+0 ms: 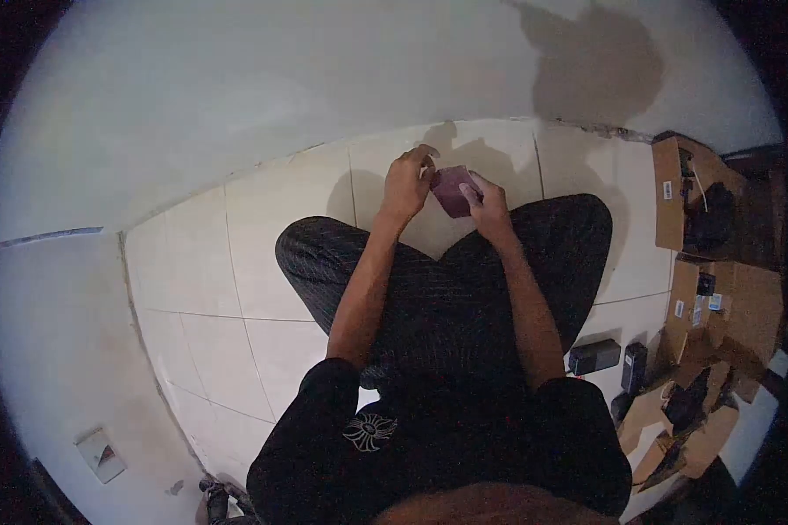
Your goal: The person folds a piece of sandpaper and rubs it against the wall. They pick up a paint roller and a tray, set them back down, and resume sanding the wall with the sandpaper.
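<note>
Right fingers (pixel 481 182) on maroon piece (pixel 451 194); dark item (pixel 716 217) in cardboard box (pixel 670 220)

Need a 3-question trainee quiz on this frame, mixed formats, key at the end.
1. Which hand has its thumb on the flat maroon item?
2. True or false: the cardboard boxes stand on the person's left.
3. The floor under the person is:
A) carpet
B) tile
C) wooden boards

Key:
1. The right hand.
2. False; the cardboard boxes are on the person's right.
3. B
</note>
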The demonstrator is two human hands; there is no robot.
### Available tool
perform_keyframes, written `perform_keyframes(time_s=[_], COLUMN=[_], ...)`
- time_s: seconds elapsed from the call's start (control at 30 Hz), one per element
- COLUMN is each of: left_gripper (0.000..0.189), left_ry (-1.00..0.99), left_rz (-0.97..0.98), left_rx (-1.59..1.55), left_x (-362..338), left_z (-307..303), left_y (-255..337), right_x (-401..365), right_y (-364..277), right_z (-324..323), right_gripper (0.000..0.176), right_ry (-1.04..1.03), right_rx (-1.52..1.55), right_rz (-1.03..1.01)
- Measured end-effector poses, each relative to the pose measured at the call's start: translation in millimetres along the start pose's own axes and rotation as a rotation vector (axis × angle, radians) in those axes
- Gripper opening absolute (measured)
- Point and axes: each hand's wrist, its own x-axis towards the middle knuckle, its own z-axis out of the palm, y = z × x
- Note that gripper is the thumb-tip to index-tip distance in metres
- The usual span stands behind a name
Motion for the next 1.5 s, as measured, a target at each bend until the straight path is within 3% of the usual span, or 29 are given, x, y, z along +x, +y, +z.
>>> perform_keyframes(time_s=[0.2, 0.43, 0.53, 0.6, 0.73, 0.83, 0.9, 1.03, 1.23, 1.37, 1.5], left_gripper=[0.027, 0.025, 0.025, 0.026, 0.026, 0.027, 0.027, 0.027, 0.027, 0.027, 0.027], left_ry=[-0.021, -0.019, 0.013, 0.002, -0.006, -0.013, -0.008, -0.007, 0.001, -0.004, 0.0], left_rz=[-0.014, -0.025, 0.024, 0.033, 0.019, -0.017, 0.008, 0.0, 0.006, -0.011, -0.009], left_rx=[-0.001, 0.014, 0.003, -0.002, 0.003, -0.011, 0.005, 0.008, 0.022, -0.014, -0.002], left_x=[-0.8, -0.1, 0.5, 0.1, -0.2, -0.2, 0.2, 0.0, -0.1, -0.5, -0.8], left_z=[-2.2, 0.1, 0.8, 0.1, -0.2, 0.7, 0.9, 0.6, 0.4, 0.6, 1.0], left_y=[4.4, 1.3, -0.2, 0.0, 1.4, -0.1, -2.0, -1.7, -0.1, -0.3, 1.1], right_x=[-4.0, -1.1, -2.3, -6.7, -1.5, -1.3, -3.3, -2.2, -3.2, 0.2, -1.3], right_y=[-24.5, 3.3, -8.5, -23.4, 0.9, -4.7, -13.6, -2.4, -13.1, 24.7, 13.6], right_z=[-7.9, 1.7, -0.7, -6.0, 0.7, -1.3, -4.4, 1.2, -3.8, 10.6, 5.7], right_gripper=[0.039, 0.04, 0.041, 0.04, 0.04, 0.041, 0.04, 0.038, 0.038, 0.04, 0.041], right_ry=[0.001, 0.009, 0.036, 0.023, 0.009, 0.026, 0.004, 0.039, -0.031, 0.047, 0.068], right_rx=[-0.028, 0.05, -0.066, -0.01, 0.079, -0.09, 0.032, -0.051, 0.086, -0.018, -0.104], right_rz=[-0.002, -0.006, -0.074, 0.009, -0.016, -0.072, -0.049, -0.033, 0.018, -0.046, -0.07])
